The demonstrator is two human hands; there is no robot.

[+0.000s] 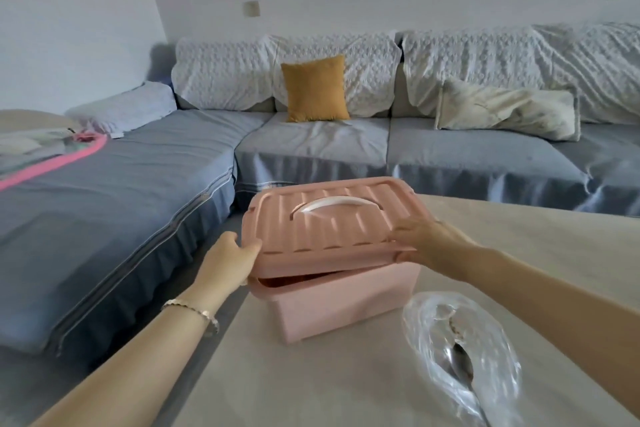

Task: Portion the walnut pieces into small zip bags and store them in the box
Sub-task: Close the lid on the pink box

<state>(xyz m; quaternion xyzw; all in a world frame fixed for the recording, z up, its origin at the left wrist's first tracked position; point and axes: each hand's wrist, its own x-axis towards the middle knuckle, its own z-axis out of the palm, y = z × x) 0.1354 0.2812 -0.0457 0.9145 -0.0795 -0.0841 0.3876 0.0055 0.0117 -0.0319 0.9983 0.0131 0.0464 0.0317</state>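
Note:
A pink plastic box (pixel 341 305) stands near the left edge of a beige table (pixel 519 253). Its pink ribbed lid (pixel 329 236), with a white handle (pixel 337 204), sits tilted over the box, raised at the front so a dark gap shows brown contents inside. My left hand (pixel 230 262) grips the lid's left front corner. My right hand (pixel 427 244) grips its right front edge, thumb underneath. To the right of the box lies a crumpled clear plastic bag (pixel 460 357) holding a metal spoon (pixel 462 362) and a few brown crumbs.
A grey-blue corner sofa (pixel 311 146) runs behind and to the left of the table, with a mustard cushion (pixel 316 88) and white pillows. A pink-edged bundle (pixel 52 152) lies on the sofa's left part. Floor shows between sofa and table.

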